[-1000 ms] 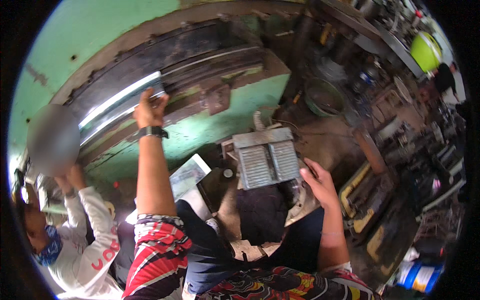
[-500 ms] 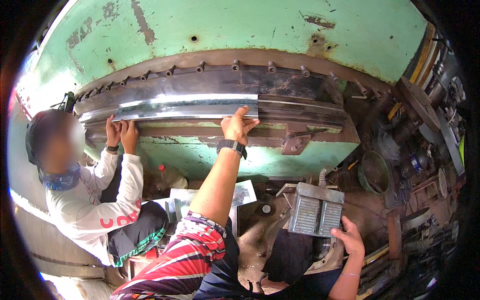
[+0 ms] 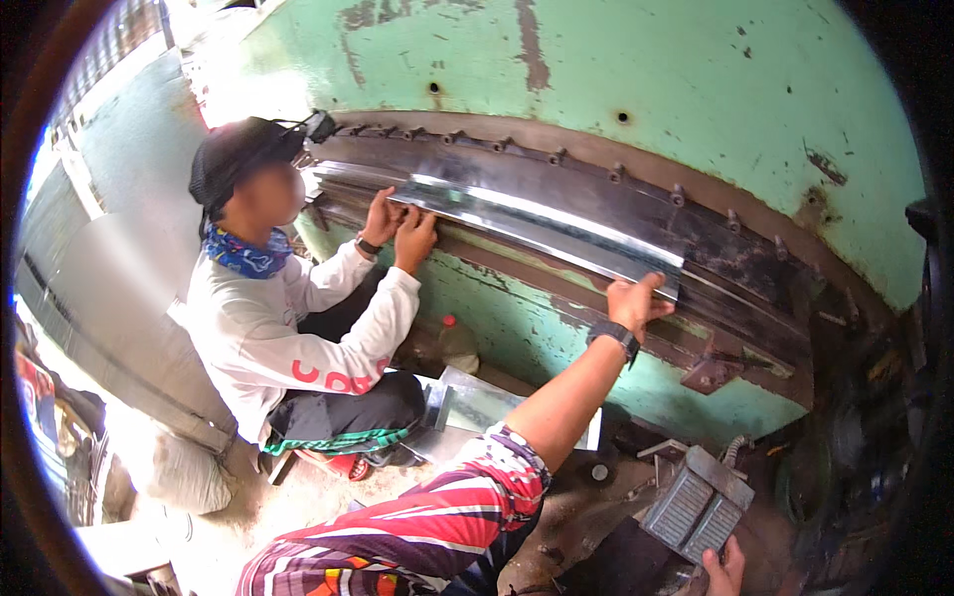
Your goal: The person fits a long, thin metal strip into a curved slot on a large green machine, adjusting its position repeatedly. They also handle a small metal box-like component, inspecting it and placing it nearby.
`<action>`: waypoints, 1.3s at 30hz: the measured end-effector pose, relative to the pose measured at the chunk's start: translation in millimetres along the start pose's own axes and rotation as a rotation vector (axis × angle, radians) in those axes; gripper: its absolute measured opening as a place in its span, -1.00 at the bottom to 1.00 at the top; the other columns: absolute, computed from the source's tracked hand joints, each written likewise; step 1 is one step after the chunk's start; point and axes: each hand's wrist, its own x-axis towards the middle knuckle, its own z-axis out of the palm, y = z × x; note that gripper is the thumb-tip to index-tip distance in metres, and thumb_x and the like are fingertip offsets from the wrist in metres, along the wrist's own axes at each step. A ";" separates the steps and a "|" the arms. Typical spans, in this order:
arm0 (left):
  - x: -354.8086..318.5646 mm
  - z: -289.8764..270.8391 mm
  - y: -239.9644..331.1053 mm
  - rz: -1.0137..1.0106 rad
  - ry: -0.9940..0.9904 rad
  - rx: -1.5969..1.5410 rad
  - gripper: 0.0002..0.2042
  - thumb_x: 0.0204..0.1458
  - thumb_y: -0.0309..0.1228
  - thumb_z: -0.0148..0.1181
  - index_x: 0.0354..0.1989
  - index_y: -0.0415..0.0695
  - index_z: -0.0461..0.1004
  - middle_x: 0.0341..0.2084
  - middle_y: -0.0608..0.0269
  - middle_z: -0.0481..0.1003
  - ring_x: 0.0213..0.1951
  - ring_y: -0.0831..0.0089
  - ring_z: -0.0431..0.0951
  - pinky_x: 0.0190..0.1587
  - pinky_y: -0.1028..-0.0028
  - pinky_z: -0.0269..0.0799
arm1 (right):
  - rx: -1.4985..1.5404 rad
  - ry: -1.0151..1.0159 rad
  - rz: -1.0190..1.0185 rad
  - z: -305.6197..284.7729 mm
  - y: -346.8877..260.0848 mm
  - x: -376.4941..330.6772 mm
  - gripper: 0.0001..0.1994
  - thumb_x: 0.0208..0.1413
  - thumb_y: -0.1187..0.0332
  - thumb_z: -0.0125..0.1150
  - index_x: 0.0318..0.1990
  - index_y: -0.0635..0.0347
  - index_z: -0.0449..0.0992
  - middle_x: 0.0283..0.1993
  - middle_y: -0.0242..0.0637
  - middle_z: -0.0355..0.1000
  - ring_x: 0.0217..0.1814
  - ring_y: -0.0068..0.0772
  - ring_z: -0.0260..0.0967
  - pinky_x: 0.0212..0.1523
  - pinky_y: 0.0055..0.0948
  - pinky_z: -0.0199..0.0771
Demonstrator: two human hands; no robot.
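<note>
Long, mirror-bright metal strip

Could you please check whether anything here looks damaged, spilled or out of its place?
Yes: the large green metal machine panel looks worn, its paint missing in brown scraped patches, with rust-coloured stains near the right. The long, shiny, silver metal strip in the person's left hand shows no clear damage, and I see no spill.

Metal strip on machine; before machine, co-worker left, pedal right.
</note>
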 end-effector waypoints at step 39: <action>13.1 -5.1 -20.2 0.006 -0.007 0.000 -0.63 0.10 -0.55 0.29 -0.06 -0.46 0.23 -0.25 -0.14 0.41 -0.37 0.07 0.55 -0.20 0.05 0.74 | -0.007 0.002 -0.123 -17.0 19.8 25.3 -0.37 0.08 0.23 0.47 0.24 0.39 0.43 0.11 -0.33 0.49 0.14 -0.45 0.36 0.24 -0.45 0.30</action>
